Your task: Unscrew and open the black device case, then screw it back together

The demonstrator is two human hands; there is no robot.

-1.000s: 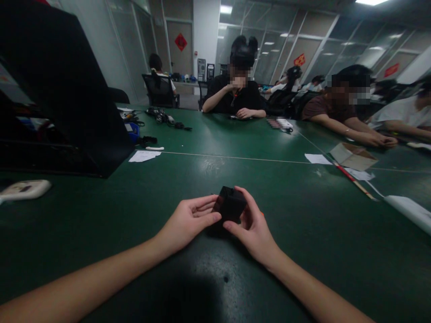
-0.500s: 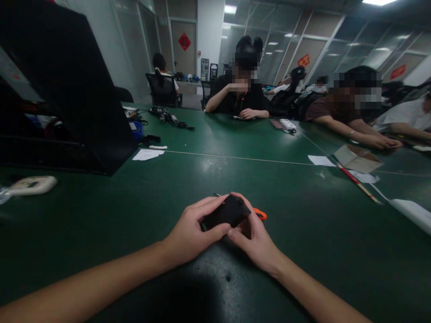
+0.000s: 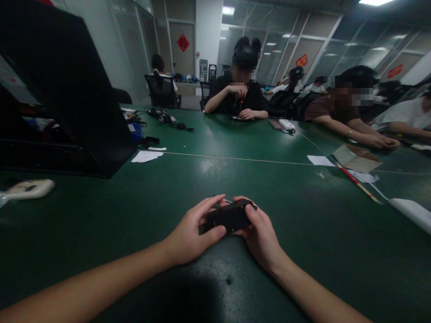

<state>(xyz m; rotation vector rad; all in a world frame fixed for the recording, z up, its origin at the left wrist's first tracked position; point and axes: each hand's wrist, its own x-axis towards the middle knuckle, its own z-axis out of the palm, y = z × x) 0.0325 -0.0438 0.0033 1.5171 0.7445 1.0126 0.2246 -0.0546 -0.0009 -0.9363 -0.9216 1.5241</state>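
Note:
Both hands hold a small black rectangular case (image 3: 230, 218) low over the green table, its long side running left to right. My left hand (image 3: 193, 231) grips the left end, thumb along the near edge and fingers at the far side. At the right end, the thumb of my right hand (image 3: 264, 231) presses on the face beside a small loop at the corner. Tiny bright spots, perhaps screws, show on the case. Just beyond it a thin metal shaft (image 3: 228, 201) sticks out near my left fingertips; its other end is hidden.
A large black panelled case (image 3: 111, 134) stands at left, with a pale handheld object (image 3: 32, 189) before it. Cables (image 3: 164, 117) and paper (image 3: 147, 156) lie beyond. An open cardboard box (image 3: 357, 158) and a red stick (image 3: 357, 181) are at right. Several people sit around the table.
The black case has turned in my hands and lies more level. My right thumb has moved up onto its face. The orange piece beside my right hand is out of sight now.

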